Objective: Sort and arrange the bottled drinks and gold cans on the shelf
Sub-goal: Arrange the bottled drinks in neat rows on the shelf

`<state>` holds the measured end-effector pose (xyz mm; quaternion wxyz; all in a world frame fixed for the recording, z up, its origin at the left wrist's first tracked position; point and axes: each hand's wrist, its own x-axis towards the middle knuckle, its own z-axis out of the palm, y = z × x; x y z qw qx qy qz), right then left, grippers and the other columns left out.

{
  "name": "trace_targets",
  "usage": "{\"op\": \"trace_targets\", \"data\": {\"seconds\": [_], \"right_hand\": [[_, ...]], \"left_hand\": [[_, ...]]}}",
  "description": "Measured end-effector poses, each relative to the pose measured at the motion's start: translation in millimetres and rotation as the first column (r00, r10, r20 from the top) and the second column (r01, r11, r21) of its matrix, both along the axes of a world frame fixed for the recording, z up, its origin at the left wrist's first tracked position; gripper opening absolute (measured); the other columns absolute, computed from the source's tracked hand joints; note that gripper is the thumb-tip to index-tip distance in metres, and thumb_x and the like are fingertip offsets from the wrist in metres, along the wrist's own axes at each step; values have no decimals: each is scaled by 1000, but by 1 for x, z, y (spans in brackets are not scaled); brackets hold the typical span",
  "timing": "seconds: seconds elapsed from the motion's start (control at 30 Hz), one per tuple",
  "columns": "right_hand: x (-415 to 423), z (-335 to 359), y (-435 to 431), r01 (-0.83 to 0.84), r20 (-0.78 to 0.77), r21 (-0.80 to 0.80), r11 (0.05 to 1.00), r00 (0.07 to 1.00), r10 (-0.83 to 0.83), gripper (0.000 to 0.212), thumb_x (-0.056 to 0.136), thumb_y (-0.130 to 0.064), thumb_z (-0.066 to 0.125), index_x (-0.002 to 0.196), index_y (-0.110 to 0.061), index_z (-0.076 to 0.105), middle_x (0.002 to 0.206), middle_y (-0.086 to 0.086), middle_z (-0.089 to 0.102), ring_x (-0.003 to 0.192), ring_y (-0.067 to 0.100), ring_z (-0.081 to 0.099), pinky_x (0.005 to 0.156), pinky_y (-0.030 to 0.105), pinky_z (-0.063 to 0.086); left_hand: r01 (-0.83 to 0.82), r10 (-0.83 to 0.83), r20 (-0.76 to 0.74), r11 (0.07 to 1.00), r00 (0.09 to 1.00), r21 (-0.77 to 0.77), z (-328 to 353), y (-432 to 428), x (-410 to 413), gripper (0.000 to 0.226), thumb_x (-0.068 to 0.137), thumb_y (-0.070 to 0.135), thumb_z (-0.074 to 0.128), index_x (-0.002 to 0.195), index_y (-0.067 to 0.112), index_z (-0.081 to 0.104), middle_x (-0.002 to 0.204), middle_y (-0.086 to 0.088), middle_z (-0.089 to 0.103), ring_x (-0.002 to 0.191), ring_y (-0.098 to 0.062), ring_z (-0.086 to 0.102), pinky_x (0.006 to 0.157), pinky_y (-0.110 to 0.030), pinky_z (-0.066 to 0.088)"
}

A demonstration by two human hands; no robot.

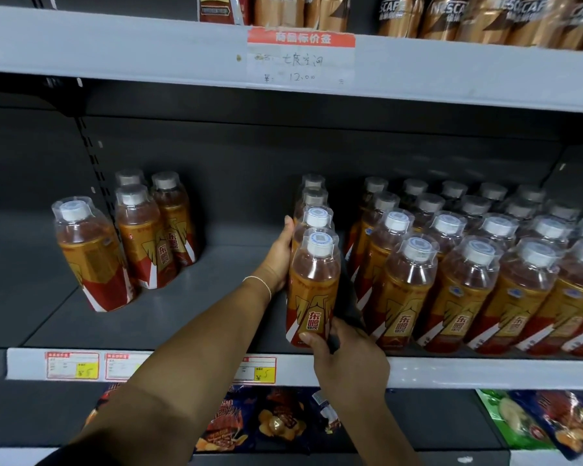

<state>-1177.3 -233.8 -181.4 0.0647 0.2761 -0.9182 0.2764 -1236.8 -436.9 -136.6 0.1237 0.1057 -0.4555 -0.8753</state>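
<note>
The grey shelf (196, 314) has a wide bare stretch between the row (313, 230) of four bottles at centre and the four bottles (138, 233) at 9 o'clock; a narrow gap parts the row from the block of bottles (485, 270) filling the shelf toward 3 o'clock. The front bottle (312, 290) of the row stands just behind the shelf lip (485, 371), where price tags (73, 364) are stuck. Well overhead, the upper shelf (115, 45) leaves clear room above the caps.

The left hand (278, 257) lies flat against the row's left flank at 10 o'clock of the front bottle, fingers together and stretched back along the bottles, not wrapped round any. The right hand (347, 358) cups the front bottle's base from 5 o'clock, thumb across the label's lower edge, fingers curled round the far side and pressed on it.

The upper shelf carries brown coffee bottles (485, 21) at 1 o'clock. Below the lip at 6 o'clock lie snack bags (276, 418).
</note>
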Motion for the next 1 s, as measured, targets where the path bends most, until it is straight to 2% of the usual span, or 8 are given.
{"op": "trace_targets", "data": {"seconds": [0.13, 0.27, 0.43, 0.57, 0.7, 0.77, 0.87, 1.0], "right_hand": [[-5, 1, 6, -2, 30, -2, 1000, 1000, 2, 52, 90, -67, 46, 130, -35, 58, 119, -17, 66, 105, 4, 61, 82, 18, 46], [-8, 1, 11, 11, 34, -4, 1000, 999, -11, 51, 91, -66, 46, 130, -36, 58, 119, -18, 66, 107, 3, 60, 84, 18, 45], [-11, 1, 16, 16, 52, -17, 1000, 999, -15, 50, 91, -66, 46, 130, -38, 57, 116, -18, 67, 105, 2, 60, 84, 19, 45], [-14, 0, 19, 10, 42, -52, 999, 999, -8, 46, 91, -65, 47, 123, -36, 62, 109, -16, 69, 98, 4, 62, 79, 21, 47], [-15, -1, 21, 15, 36, -68, 998, 999, -13, 43, 90, -64, 49, 117, -35, 64, 105, -15, 70, 96, 4, 62, 75, 21, 46], [-16, -2, 23, 15, 31, -80, 997, 999, -12, 43, 90, -64, 49, 117, -34, 65, 105, -15, 70, 96, 4, 63, 75, 21, 46], [-17, -3, 25, 13, 33, -86, 996, 999, -11, 45, 90, -64, 49, 119, -35, 65, 108, -16, 70, 99, 4, 63, 78, 20, 46], [-18, -3, 27, 18, 27, -120, 993, 1000, -15, 44, 89, -61, 54, 119, -33, 67, 107, -14, 72, 97, 7, 65, 78, 22, 47]], "left_hand": [[3, -3, 2, 1000, 1000, -13, -2, 6, -7, 58, 99, 61, 25, 117, 17, 59, 96, -3, 75, 85, -16, 72, 80, -33, 52], [15, -15, 4, 1000, 1000, 4, -2, 11, -11, 59, 99, 61, 25, 115, 17, 60, 91, -4, 75, 83, -16, 72, 72, -30, 58], [4, -4, 5, 1000, 1000, -1, -5, 16, -17, 60, 98, 62, 24, 113, 18, 62, 97, -4, 75, 89, -15, 72, 74, -30, 57], [1, -1, 1, 1000, 1000, 26, -5, 18, -21, 62, 96, 65, 26, 113, 18, 62, 116, -5, 60, 104, -12, 57, 78, -32, 55], [-10, 10, 8, 1000, 1000, 16, -6, 20, -23, 63, 96, 65, 27, 101, 20, 71, 111, -4, 68, 101, -15, 65, 76, -32, 55], [-4, 4, 17, 1000, 1000, 14, -6, 21, -24, 63, 96, 65, 26, 103, 19, 69, 108, -5, 71, 98, -15, 68, 78, -33, 54], [-4, 4, 25, 1000, 1000, 19, -6, 22, -26, 61, 96, 66, 27, 109, 19, 63, 110, 0, 65, 101, -12, 62, 78, -33, 53], [-9, 9, 27, 1000, 1000, -3, -8, 24, -29, 61, 96, 66, 27, 111, 19, 63, 107, 0, 70, 101, -13, 63, 79, -34, 53]]}}
